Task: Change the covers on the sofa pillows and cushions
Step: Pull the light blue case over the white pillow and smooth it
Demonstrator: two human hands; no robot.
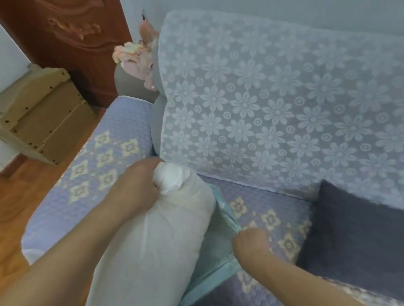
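A white pillow insert [156, 245] stands on end in front of me, over the sofa seat. My left hand [136, 187] grips its bunched top corner. Beside it on the right is a light teal cover [216, 266] with a shiny edge. My right hand [250, 242] pinches that edge near its upper end. The lower part of the insert runs out of view at the bottom. A dark blue-grey cushion [369, 244] lies on the seat to the right.
The sofa [280, 106] has a white floral lace throw over its back and a lilac quilted cover [105, 165] on the seat and armrest. A pale plush toy [136, 60] sits at the sofa's left corner. A small wooden shelf [33, 111], wooden door and wood floor lie left.
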